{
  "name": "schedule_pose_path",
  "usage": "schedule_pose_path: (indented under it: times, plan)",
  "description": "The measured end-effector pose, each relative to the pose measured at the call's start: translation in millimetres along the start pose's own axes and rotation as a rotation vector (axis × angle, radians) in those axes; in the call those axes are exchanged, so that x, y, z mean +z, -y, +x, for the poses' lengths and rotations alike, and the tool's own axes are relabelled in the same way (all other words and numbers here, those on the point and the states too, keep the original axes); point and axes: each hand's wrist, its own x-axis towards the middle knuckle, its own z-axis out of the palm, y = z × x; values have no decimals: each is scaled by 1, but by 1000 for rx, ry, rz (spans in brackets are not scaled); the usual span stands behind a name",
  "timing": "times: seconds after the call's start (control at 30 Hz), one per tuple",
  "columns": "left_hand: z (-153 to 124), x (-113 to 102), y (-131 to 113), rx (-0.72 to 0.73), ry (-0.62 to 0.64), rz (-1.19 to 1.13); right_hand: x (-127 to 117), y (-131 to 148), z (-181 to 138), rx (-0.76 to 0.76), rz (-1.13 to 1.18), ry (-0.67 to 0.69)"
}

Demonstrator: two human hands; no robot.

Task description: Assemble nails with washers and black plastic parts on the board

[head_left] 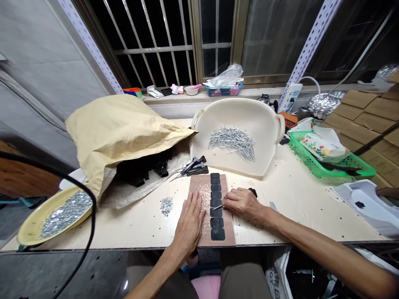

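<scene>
My left hand (190, 218) lies flat with its fingers stretched out on the left part of a brown board (230, 232). Down the board runs a column of black rounded pads (217, 223), several of them, with pale specks beside them. My right hand (245, 204) is closed in a pinch on a thin metal pin (217, 207), whose tip lies over one of the middle pads. Left of my left hand is a small heap of shiny metal bits (166, 206). Beyond the board lie several black-handled clips or tools (195, 166), their kind unclear.
A white scoop-shaped basin (199, 143) holds loose metal pins (233, 141). A paper sack (118, 124) spills black pieces at the left, near a yellow bowl (25, 232) of metal bits. Right are a green basket (330, 176), a white plastic tray (363, 207) and cardboard boxes (370, 124).
</scene>
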Motion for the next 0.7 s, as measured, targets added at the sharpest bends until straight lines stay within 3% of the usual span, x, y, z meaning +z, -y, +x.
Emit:
schedule_pose_path:
  times: [0.17, 0.33, 0.4, 0.53, 0.7]
  plan:
    - [0, 2, 0, -5, -3, 12, 2, -10, 9, 300, -30, -80]
    - [-1, 6, 5, 17, 3, -7, 7, 9, -9, -14, 42, 23]
    - [-1, 7, 6, 27, 8, -11, 4, 5, -6, 29, 30, 17]
    - [-1, 5, 5, 24, 6, -11, -7, -11, 8, 265, -8, -37]
    - [0, 5, 4, 23, 16, -22, -10, 3, 3, -112, 73, 65]
